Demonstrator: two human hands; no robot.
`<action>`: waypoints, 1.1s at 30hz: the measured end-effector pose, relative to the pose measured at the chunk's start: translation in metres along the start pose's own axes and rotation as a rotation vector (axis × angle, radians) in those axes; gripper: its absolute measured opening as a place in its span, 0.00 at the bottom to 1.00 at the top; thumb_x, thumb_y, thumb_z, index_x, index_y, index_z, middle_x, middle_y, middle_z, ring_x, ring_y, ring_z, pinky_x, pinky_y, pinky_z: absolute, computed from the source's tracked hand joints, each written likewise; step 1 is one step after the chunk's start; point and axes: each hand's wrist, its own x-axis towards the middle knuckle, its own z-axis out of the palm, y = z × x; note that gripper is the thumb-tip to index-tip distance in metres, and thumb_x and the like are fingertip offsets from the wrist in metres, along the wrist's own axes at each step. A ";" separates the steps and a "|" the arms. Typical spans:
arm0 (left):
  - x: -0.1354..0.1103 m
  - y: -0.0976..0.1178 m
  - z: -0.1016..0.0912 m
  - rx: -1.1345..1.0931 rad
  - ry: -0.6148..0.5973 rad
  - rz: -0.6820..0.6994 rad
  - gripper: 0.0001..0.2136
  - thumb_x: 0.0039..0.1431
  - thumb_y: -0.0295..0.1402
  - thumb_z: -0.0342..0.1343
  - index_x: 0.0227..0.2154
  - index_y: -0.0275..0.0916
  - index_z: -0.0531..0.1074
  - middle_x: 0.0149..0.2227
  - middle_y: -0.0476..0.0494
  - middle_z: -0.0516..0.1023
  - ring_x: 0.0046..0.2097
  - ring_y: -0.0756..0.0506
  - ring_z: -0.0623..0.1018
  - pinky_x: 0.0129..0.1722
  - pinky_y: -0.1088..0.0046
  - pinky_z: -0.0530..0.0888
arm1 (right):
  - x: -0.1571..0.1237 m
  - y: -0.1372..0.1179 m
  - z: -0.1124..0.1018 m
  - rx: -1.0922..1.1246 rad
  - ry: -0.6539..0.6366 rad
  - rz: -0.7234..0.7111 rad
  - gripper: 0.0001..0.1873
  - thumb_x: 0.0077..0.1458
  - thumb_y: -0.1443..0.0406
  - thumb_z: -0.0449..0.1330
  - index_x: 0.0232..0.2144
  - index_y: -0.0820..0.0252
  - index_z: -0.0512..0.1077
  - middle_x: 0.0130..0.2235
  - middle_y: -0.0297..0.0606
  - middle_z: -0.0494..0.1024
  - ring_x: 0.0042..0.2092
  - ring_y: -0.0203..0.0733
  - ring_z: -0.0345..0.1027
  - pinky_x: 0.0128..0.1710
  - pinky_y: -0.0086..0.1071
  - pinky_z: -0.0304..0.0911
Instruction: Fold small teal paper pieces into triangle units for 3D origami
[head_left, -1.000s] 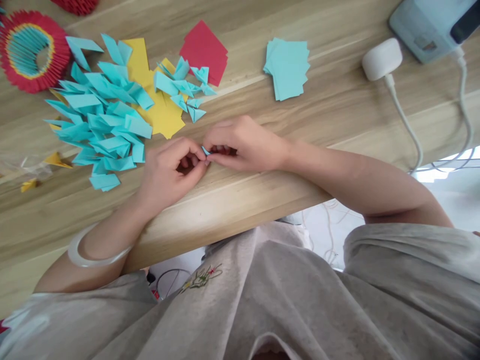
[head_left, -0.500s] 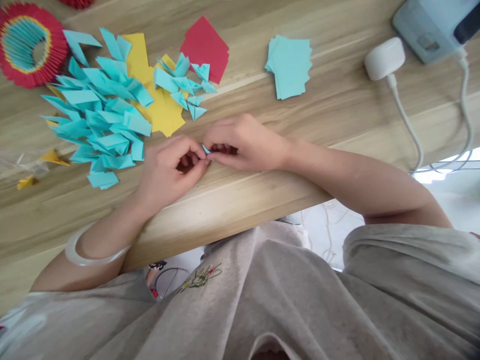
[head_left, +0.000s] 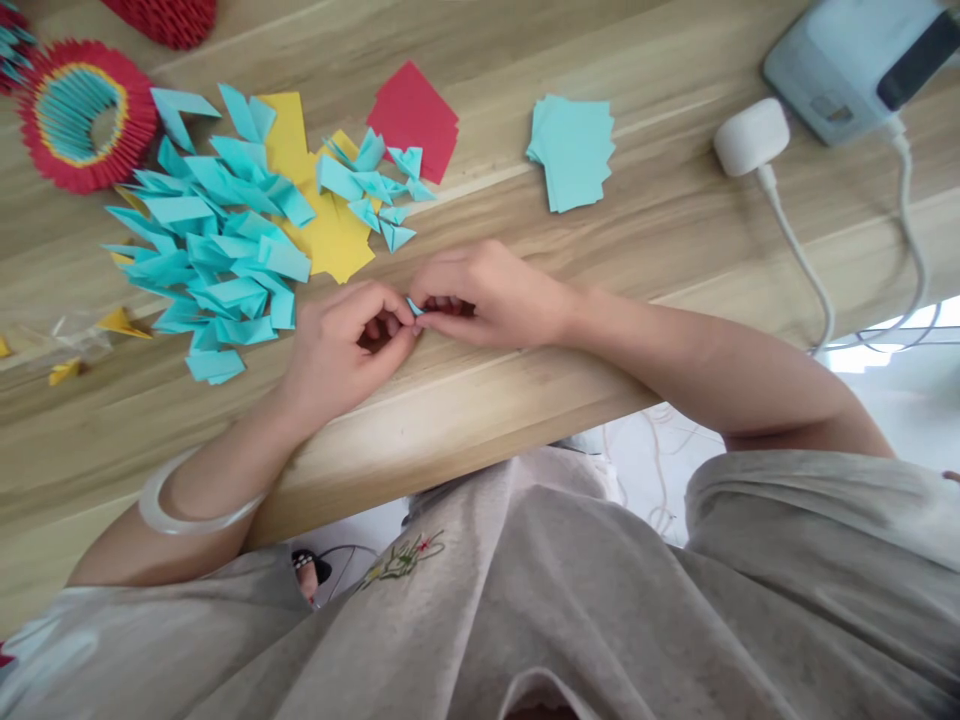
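- Blue paper piece, one, small: held between both hands above the near part of the wooden tabletop; only a sliver shows, so its folded shape cannot be told.
- Left hand: thumb and forefinger pinched together at the piece's near end, other fingers curled inward; white bangle on the forearm.
- Right hand: thumb and fingertips closed on the piece, touching or almost touching the left fingertips.
- Small folded blue pieces, a cluster: just beyond the hands, partly on yellow sheets.
- Folded blue strips, a loose heap: just beside the left hand.
- Red sheets, stacked: behind the cluster.
- Light blue sheets, a fanned stack: beyond the right hand.
- Yellow folded pieces and clear plastic: left of the heap.
- Red paper ring, yellow inner edge, blue interior: far left.
- White plug with cable, beside a grey-blue device: far right.
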 end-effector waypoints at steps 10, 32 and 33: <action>-0.002 -0.009 0.004 0.029 0.071 0.109 0.05 0.56 0.27 0.59 0.30 0.42 0.68 0.26 0.55 0.72 0.25 0.54 0.69 0.23 0.77 0.65 | -0.001 0.001 0.001 0.067 0.075 0.005 0.15 0.68 0.62 0.42 0.39 0.67 0.64 0.36 0.36 0.69 0.39 0.31 0.61 0.41 0.27 0.56; 0.000 -0.002 0.001 -0.009 0.002 -0.021 0.03 0.58 0.35 0.54 0.29 0.50 0.69 0.26 0.53 0.74 0.24 0.49 0.69 0.22 0.64 0.68 | -0.001 0.003 0.002 0.101 0.171 -0.010 0.22 0.67 0.57 0.42 0.36 0.67 0.69 0.33 0.32 0.72 0.35 0.26 0.60 0.38 0.23 0.58; 0.000 -0.003 0.001 -0.014 0.018 0.000 0.03 0.57 0.34 0.55 0.29 0.49 0.69 0.25 0.53 0.73 0.24 0.50 0.68 0.21 0.66 0.67 | -0.001 0.003 0.002 0.111 0.187 -0.012 0.22 0.66 0.57 0.43 0.35 0.67 0.70 0.33 0.32 0.72 0.34 0.25 0.60 0.37 0.23 0.58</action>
